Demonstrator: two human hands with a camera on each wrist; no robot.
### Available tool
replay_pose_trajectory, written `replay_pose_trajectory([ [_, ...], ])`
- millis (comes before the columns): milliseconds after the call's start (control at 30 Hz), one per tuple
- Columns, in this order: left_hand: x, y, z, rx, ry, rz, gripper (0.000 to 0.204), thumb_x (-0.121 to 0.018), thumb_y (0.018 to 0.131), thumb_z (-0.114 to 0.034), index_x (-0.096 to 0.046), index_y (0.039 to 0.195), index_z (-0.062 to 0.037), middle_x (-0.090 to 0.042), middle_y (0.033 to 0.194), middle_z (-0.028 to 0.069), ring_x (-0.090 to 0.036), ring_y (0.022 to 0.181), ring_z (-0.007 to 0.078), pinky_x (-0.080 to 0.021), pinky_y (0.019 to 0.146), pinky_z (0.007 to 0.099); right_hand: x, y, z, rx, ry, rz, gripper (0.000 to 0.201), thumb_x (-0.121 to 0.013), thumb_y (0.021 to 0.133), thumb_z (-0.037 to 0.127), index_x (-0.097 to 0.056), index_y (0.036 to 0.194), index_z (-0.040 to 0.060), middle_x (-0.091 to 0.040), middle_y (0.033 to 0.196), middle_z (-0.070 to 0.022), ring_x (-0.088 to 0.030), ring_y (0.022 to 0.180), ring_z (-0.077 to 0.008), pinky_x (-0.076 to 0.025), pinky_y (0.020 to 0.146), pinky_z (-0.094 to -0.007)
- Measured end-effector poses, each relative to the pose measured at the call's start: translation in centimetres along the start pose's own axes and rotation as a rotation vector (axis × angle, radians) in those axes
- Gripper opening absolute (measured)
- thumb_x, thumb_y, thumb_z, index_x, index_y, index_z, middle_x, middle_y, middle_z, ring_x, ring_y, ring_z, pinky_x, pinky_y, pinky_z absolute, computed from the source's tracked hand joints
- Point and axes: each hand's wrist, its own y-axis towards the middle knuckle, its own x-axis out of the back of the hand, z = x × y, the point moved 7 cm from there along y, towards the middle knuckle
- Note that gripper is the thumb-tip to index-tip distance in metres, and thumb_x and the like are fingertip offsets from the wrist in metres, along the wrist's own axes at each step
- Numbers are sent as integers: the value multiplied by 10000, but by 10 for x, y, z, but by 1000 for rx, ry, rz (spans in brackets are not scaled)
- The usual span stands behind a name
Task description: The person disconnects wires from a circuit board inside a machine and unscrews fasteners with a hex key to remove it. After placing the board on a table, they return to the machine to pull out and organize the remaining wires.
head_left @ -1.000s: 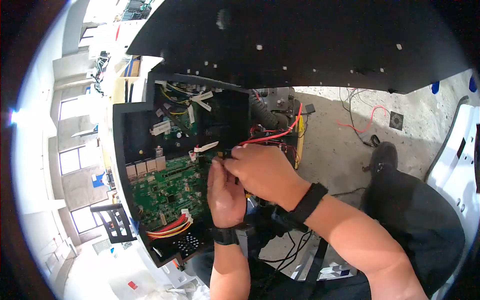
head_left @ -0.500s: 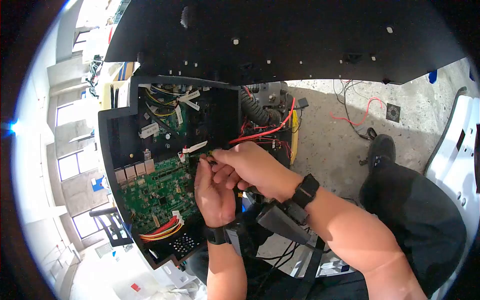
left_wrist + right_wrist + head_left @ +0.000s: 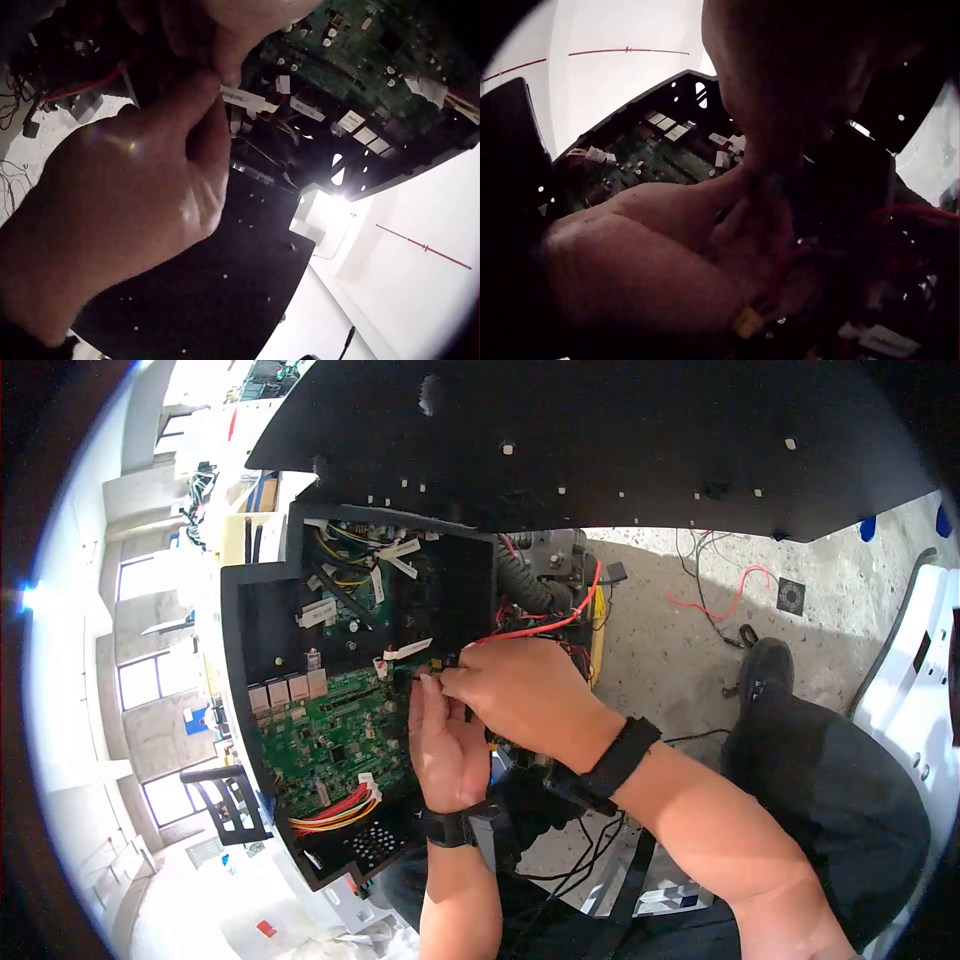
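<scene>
Both hands meet at the right edge of a green circuit board (image 3: 335, 745) inside a black metal housing (image 3: 262, 585). My left hand (image 3: 445, 745) has its palm turned up, thumb and fingertips together on a small dark part. From the right, my right hand (image 3: 530, 680) pinches at the same spot, back of the hand uppermost. The fingers largely hide the part, and its kind I cannot tell. A white label (image 3: 410, 649) lies just beyond the fingertips. In the right wrist view, a yellow connector (image 3: 748, 321) shows below the left hand (image 3: 645, 247).
A large black panel (image 3: 600, 440) with holes stands over the housing. Red, orange and yellow wires (image 3: 335, 815) bundle at the board's near edge. A thick red cable (image 3: 550, 628) and a corrugated hose (image 3: 520, 582) run at the right. Loose wires (image 3: 735, 600) lie on the floor.
My right hand turned at the wrist, showing its curled fingers half a second ago, then turned back. Both hands stay at the board's right edge. The head view shifted slightly and returned.
</scene>
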Motion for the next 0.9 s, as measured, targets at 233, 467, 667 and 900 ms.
replay_pose_trajectory([
  [233,1,2,-2,-13,-13,-75,211,-561,899,-171,-523,1074,-60,-574,998,44,-515,925,156,-391,882,338,-17,-10,-40,-499,419,-18,327,-538,858,325,-646,761,32,-626,703,-80,-599,601,-191,-455,517,-318],
  [467,-11,4,-5,-6,-41,186,228,-552,901,-160,-504,1097,-53,-573,959,41,-512,821,128,-404,717,276,-45,-20,-33,-1014,1272,193,369,-565,866,344,-646,788,-7,-618,671,-45,-548,546,-90,-424,469,-242],
  [667,0,3,-8,-19,35,96,256,-546,906,-166,-488,1133,-63,-567,991,35,-497,811,117,-401,697,285,-44,-18,-30,-946,1288,256,300,-603,846,292,-648,806,-2,-615,671,-52,-551,559,-88,-430,465,-255],
  [900,-6,3,-2,42,-44,4,280,-557,907,-262,-502,1129,-101,-565,1013,-3,-512,969,134,-410,855,341,-11,3,-14,-248,73,97,244,-595,817,265,-653,816,28,-642,745,-128,-626,683,-247,-483,577,-334],
])
